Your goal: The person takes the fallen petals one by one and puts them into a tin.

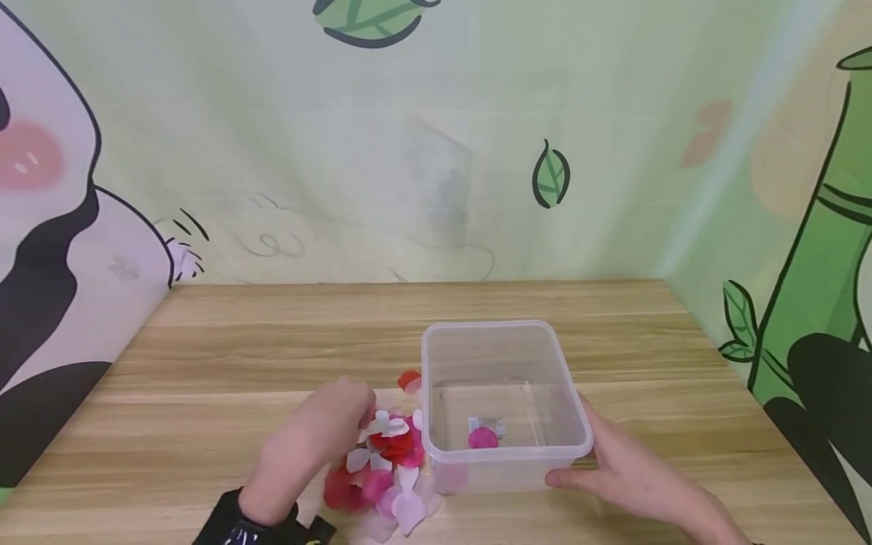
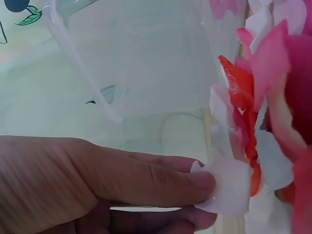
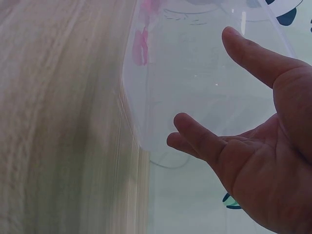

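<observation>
Table edge (image 1: 286,290) apart from box (image 1: 518,454); left hand (image 1: 320,424) pinching white petal (image 2: 229,187); right hand (image 1: 623,462) spread beside box

On a brown wooden table (image 1: 286,333), we're seeing a clear square plastic box (image 1: 507,473) standing right of heaped pink, red and white petals (image 1: 391,448), a round magenta piece (image 1: 483,437) lying inside it, a pale-green printed backdrop (image 1: 327,151) hanging behind.

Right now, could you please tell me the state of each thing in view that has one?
Plastic box: upright, lidless
Pink petal: lying inside the box
Petal pile: loose, beside the box
Left grip: pinching a white petal
White petal: held, outside the box
Right grip: fingers extended, at the box
</observation>
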The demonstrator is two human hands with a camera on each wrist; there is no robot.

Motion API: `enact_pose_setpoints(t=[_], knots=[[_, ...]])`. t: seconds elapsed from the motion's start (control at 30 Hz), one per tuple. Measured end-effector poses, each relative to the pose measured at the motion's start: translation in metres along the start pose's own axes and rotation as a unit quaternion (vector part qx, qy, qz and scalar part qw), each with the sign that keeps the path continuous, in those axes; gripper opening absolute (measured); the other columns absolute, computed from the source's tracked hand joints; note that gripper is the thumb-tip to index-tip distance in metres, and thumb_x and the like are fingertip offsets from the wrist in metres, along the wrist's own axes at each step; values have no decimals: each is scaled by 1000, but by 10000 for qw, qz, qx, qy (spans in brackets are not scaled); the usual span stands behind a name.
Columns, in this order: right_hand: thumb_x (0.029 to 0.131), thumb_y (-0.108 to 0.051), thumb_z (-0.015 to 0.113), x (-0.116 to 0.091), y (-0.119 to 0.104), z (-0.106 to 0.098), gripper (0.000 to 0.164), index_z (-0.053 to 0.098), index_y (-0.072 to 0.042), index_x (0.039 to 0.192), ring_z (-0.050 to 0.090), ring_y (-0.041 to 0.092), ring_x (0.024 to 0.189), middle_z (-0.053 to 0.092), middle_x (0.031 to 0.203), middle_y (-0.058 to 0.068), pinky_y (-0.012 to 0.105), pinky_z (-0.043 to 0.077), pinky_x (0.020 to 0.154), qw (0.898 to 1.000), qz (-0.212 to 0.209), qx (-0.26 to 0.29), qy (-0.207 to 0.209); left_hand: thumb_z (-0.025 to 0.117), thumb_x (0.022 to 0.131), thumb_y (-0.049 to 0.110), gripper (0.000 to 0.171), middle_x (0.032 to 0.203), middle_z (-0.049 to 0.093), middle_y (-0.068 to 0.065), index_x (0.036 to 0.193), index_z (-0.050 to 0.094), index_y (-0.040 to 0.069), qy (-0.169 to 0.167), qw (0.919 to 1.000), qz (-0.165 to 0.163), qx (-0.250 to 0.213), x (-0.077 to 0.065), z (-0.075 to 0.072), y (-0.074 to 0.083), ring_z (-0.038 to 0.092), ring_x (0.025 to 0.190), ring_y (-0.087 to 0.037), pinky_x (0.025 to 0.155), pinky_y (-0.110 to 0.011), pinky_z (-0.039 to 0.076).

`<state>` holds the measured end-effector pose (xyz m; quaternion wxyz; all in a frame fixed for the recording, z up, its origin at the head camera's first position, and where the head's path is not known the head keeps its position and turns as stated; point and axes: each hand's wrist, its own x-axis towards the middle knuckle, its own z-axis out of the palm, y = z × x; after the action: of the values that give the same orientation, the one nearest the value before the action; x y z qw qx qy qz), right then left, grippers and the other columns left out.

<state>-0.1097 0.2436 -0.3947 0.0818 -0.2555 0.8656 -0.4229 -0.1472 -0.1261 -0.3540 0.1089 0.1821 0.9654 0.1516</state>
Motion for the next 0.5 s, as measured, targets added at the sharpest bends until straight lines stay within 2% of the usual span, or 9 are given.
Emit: enact_pose_setpoints(t=[0.13, 0.37, 0.5], knots=[[87, -43, 80, 0, 0, 0, 105, 14, -21, 165, 64, 21, 115, 63, 133, 3, 36, 51, 98, 10000, -25, -18, 17, 81, 80, -9, 22, 67, 55, -1, 75, 66, 6, 247, 9995, 156, -84, 0, -3, -2, 51, 61, -19, 57, -31, 50], [87, -43, 81, -1, 1, 1, 105, 14, -23, 165, 63, 23, 117, 61, 136, 4, 36, 50, 99, 10000, 16, 59, -5, 72, 82, -16, 20, 76, 63, -2, 81, 68, 4, 570, 9971, 483, -143, 1, -7, -7, 54, 68, -19, 65, -35, 54], [87, -43, 81, -1, 0, 0, 104, 14, -25, 165, 64, 23, 116, 63, 134, 3, 36, 51, 98, 9999, 24, 101, -27, 67, 81, -18, 23, 74, 60, 0, 79, 67, 5, 766, 9943, 738, -119, 2, -9, -10, 53, 68, -18, 64, -32, 52]])
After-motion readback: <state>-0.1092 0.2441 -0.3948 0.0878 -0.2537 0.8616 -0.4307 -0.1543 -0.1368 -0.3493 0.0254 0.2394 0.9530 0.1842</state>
